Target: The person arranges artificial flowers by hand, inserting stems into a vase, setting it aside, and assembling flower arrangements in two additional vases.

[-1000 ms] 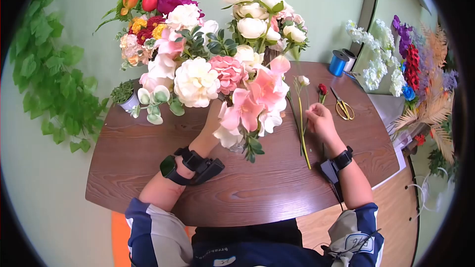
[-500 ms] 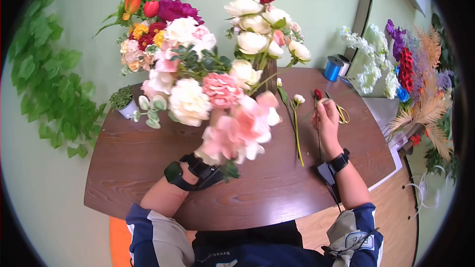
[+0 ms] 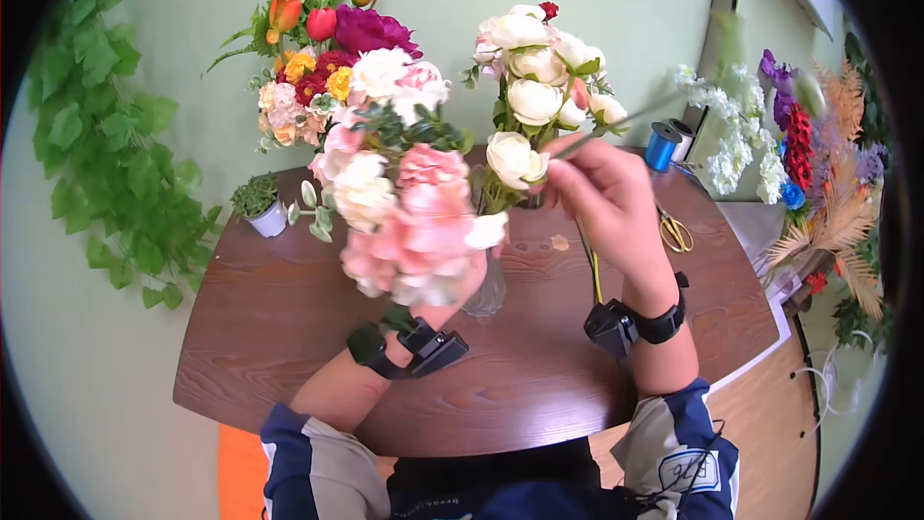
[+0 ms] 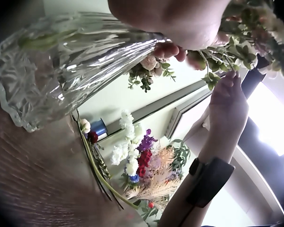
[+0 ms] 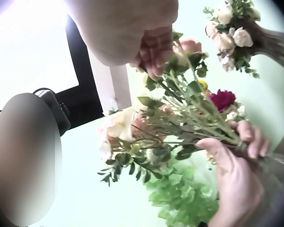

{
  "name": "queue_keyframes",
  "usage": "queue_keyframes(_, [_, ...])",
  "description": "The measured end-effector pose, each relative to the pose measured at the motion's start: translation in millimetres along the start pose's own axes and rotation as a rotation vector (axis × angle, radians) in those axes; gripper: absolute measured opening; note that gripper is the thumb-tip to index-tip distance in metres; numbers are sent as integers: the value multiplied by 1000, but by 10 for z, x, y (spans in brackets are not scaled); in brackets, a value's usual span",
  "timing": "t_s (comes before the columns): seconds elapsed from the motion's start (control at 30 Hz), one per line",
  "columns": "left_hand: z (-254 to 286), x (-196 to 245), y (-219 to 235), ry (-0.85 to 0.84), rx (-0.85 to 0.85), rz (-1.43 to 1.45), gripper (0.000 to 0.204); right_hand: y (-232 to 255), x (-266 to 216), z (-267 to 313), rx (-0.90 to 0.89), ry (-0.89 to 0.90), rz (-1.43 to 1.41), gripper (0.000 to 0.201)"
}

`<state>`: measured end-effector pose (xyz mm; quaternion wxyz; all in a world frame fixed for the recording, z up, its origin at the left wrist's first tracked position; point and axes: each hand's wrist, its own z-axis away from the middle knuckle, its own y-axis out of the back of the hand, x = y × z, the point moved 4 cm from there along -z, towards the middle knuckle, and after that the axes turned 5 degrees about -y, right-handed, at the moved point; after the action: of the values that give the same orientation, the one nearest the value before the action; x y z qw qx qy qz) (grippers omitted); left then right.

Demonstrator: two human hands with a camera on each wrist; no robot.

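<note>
In the head view, my left hand [image 3: 469, 287] is mostly hidden beneath a pink and white bouquet [image 3: 428, 202]. The right wrist view shows that hand [image 5: 236, 165] gripping the bundled stems [image 5: 199, 113] with curled fingers. A clear ribbed glass vase [image 3: 489, 291] stands under the bouquet; its glass [image 4: 80, 61] fills the upper left of the left wrist view. At the bouquet's right side, beside a cream flower [image 3: 516, 161], my right hand [image 3: 611, 197] pinches a thin green stem [image 3: 654, 106] that slants to the upper right, blurred.
Two other arrangements stand behind: mixed bright flowers [image 3: 371, 31] and white roses [image 3: 535, 101]. A potted plant [image 3: 268, 220] is at left. Scissors [image 3: 677, 231], a blue ribbon spool [image 3: 660, 147] and loose stems [image 3: 595, 274] lie on the right of the table [image 3: 539, 366].
My right hand has risen from the table's right side and moved left to the bouquet with a thin stem. The bouquet has shifted and tilted left in my left hand.
</note>
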<state>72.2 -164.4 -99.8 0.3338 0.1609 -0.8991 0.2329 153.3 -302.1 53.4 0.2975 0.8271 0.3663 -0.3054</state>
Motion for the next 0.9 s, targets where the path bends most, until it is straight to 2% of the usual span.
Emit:
queue_keyframes(0.03, [-53,272,-170,-41,-88,-480,27,-72,72,-33,-7,-31,-35,8])
queue_keyframes(0.1, [-48,241,-155,-73,37,-448,25,-117,104,-64,-49,47,192,8])
queue_keyframes(0.13, [-53,367,-271,-96,102,-385,22,-104,92,-66,-45,48,182,8])
queue_keyframes(0.17, [-50,330,-220,-90,100,-392,22,-108,37,-48,-98,100,305,10])
queue_keyframes(0.2, [-28,262,-132,-103,64,-520,21,-124,16,-22,-153,150,430,13])
queue_keyframes(0.27, [15,165,-18,-129,-9,-768,17,-107,98,-13,-184,82,418,14])
queue_keyframes(0.33, [24,145,-21,-77,-7,-703,17,-93,155,-17,-216,15,410,15])
queue_keyframes(0.37, [24,140,-15,-33,-6,-640,17,-92,183,-28,-215,-69,304,15])
queue_keyframes(0.4, [-3,298,-134,197,-169,-636,67,-91,214,-26,-213,-150,198,16])
queue_keyframes(0.5, [-84,236,-185,186,-165,-656,67,-65,255,-8,-117,-131,146,13])
queue_keyframes(0.63, [104,290,-154,152,-151,-688,67,-22,159,32,-69,-89,120,12])
queue_keyframes(0.7, [-40,222,-211,135,-145,-698,67,2,30,49,-31,119,87,9])
queue_keyframes(0.73, [-15,236,-192,126,-142,-702,67,18,5,53,-31,119,88,9])
queue_keyframes(0.83, [-8,218,-199,101,-132,-713,68,32,-8,65,-116,117,128,4])
queue_keyframes(0.9, [96,303,-84,85,-126,-721,68,-31,-5,88,-276,248,232,7])
